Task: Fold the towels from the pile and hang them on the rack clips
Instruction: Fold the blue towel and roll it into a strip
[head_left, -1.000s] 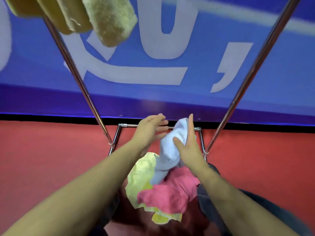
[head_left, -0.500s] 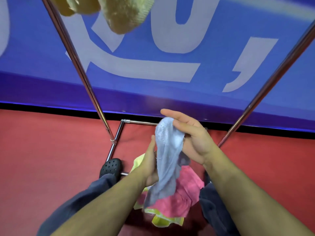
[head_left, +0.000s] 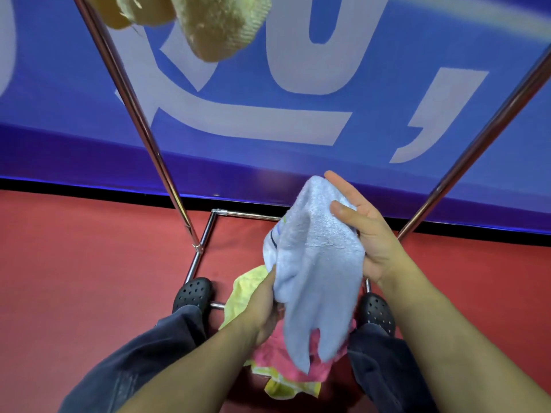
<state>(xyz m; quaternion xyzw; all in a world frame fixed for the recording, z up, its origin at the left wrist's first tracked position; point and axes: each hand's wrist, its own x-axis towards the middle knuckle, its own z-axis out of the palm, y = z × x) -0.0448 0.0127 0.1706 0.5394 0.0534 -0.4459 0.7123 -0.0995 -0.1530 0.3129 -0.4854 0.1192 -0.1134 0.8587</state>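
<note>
A light blue towel (head_left: 316, 263) hangs between my hands above the pile. My right hand (head_left: 366, 231) holds its top, thumb pressed on the front and fingers behind. My left hand (head_left: 262, 305) grips the towel's lower left edge, its fingers hidden in the cloth. Below lie a pink towel (head_left: 283, 359) and a yellow towel (head_left: 247, 290) on the floor. Tan towels (head_left: 220, 25) hang at the top from the rack; its clips are out of view.
Two chrome rack legs (head_left: 140, 120) (head_left: 477, 147) slant down to a base frame (head_left: 205, 234) on the red floor. My two black clogs (head_left: 193, 293) (head_left: 377, 314) stand either side of the pile. A blue banner (head_left: 298, 114) fills the back.
The blue towel has been lifted off the pile. My left hand moved down to its lower edge, and my right hand rose with its top.
</note>
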